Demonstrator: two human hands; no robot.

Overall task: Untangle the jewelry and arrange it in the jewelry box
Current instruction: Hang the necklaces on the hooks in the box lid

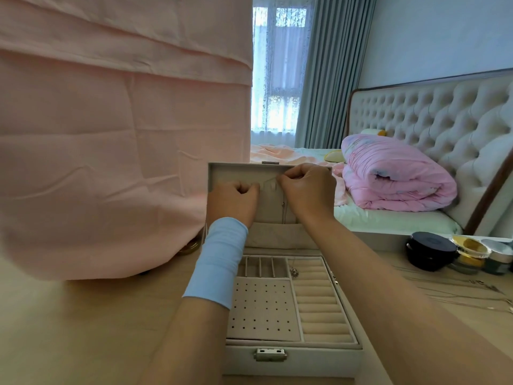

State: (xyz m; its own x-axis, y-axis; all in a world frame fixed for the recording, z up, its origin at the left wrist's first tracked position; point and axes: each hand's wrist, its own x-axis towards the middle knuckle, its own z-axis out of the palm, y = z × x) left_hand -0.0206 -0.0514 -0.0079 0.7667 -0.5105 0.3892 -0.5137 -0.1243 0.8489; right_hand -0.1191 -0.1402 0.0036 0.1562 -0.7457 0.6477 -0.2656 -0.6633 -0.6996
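- a jewelry box (pixel 294 362) is seen open on the table, below both hands, with its lid (pixel 219 173) stood up straight.
- the right hand (pixel 305 190) is held up against the inside of the lid, and a thin chain (pixel 270 180) is pinched in its fingertips.
- the left hand (pixel 233 200) is held just to the left of it, with fingers curled in. the chain runs toward it, but whether it is gripped there cannot be told.
- a necklace (pixel 283 204) is hung down the lid between the two hands, a little below them.
- a soft pocket (pixel 272 234) is sewn across the lid, down by the wrists.
- in the box, below the left wrist, a flat pad full of little holes (pixel 262 309) is set, with small slots (pixel 263 266) lined up on its far side.
- below the right wrist, rows of soft rolls (pixel 319 304) are laid, and a small pendant (pixel 293 272) is rested at their far end.
- a blue band (pixel 219 262) is worn on the left wrist.
- more chains (pixel 472 287) are spread on the wooden table (pixel 83 329), to the right of the right arm.
- a black jar (pixel 430 250) and a gold-topped jar (pixel 470 250) are stood just past them.
- a big pink cloth (pixel 111 134) is hung to the left of the left hand.
- a bed (pixel 388 220) with a rolled pink quilt (pixel 397 179), a puffy headboard (pixel 444 115), grey curtains (pixel 327 70) and a bright window (pixel 277 65) are seen beyond the right hand.
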